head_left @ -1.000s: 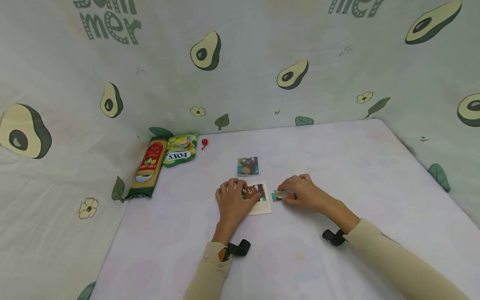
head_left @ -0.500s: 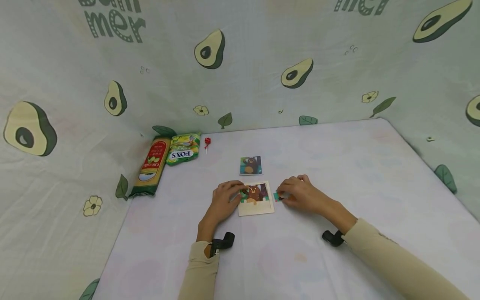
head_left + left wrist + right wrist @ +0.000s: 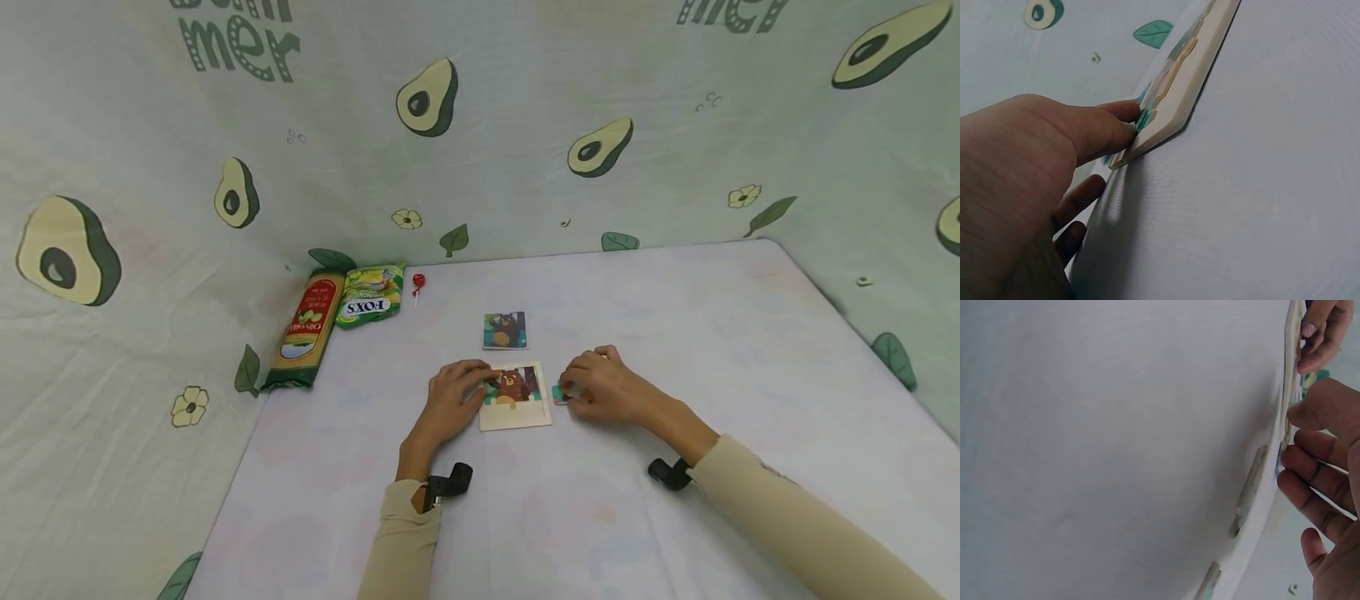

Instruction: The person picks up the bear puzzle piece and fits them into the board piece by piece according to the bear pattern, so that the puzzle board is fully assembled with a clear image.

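Note:
A wooden puzzle board [image 3: 516,421] with a brown bear picture lies flat on the table; its lower strip shows bare wood. At its left side my left hand [image 3: 448,400] rests thumb and forefinger on the board's edge, as the left wrist view shows, with the other fingers loosely bent beside it. Just right of the board, my right hand [image 3: 603,387] pinches at a small teal puzzle piece [image 3: 560,395], mostly covered by the fingers. In the right wrist view more puzzle pieces [image 3: 1250,484] lie on the cloth near that hand.
Behind the board lies a square bear picture card [image 3: 505,331]. Toward the back left are a red and gold packet [image 3: 303,333], a green FOX'S bag [image 3: 371,296] and a red lollipop [image 3: 417,282]. An avocado-print cloth [image 3: 510,192] hangs behind the white table.
My left hand has drawn back from over the picture to the board's left edge, uncovering the bear. The right hand stays beside the board. The head view has shifted slightly.

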Demonstrator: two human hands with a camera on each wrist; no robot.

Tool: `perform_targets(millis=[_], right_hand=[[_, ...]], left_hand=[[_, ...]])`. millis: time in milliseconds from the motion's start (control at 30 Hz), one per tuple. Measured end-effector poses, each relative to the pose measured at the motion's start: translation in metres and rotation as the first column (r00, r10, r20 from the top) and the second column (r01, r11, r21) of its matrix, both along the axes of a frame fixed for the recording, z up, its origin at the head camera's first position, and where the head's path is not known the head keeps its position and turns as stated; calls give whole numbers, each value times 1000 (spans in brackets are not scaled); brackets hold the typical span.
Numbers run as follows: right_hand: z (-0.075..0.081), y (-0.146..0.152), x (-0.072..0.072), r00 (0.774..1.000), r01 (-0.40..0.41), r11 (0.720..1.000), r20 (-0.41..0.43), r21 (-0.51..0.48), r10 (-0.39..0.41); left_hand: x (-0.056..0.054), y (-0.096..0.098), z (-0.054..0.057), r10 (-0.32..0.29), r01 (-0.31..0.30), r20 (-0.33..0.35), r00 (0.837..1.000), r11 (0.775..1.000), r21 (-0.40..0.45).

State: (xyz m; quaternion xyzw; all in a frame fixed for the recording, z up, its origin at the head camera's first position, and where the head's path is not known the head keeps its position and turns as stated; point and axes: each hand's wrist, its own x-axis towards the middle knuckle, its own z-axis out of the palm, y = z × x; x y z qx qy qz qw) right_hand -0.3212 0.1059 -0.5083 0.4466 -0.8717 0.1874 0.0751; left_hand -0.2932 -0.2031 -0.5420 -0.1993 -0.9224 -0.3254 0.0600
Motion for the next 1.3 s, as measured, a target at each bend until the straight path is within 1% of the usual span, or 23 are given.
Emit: perform_targets(millis=[100,233,400,533,700,833,933,1100,1300], right_hand=[[3,1,0,1000,-3,1000,-16,-15,2],[8,0,-1,1000,-11,998,-15,-58,10],[14,-8,0,999,-30,994,-20,-105,28],[16,-17,3,1000,-31,993,-1,-113,31],[19,-27,6,999,-40,994,4,-104,40],[19,-35,7,999,-50,994,-13,-98,49],[20,-41,8,998,-60,993,-2,-103,60],[20,-50,10,997,-72,992,16,-100,74],[14,-60,11,995,-99,987,-1,-126,99]], left_hand=[[0,1,1,0,0,4,1000,1000,-6],[0,2,2,3,-3,13,1000,1000,-9],[0,0,3,10,-9,7,1000,1000,-17],[-1,0,2,14,-13,20,1000,1000,-28],[-1,0,1,13,-13,18,1000,1000,-16],[0,0,1,2,-2,-3,1000,1000,-1],[-1,0,0,1,-1,-13,1000,1000,-1],[-1,-1,0,7,-7,8,1000,1000,-19],[-1,-2,2,0,1,26,1000,1000,-19]])
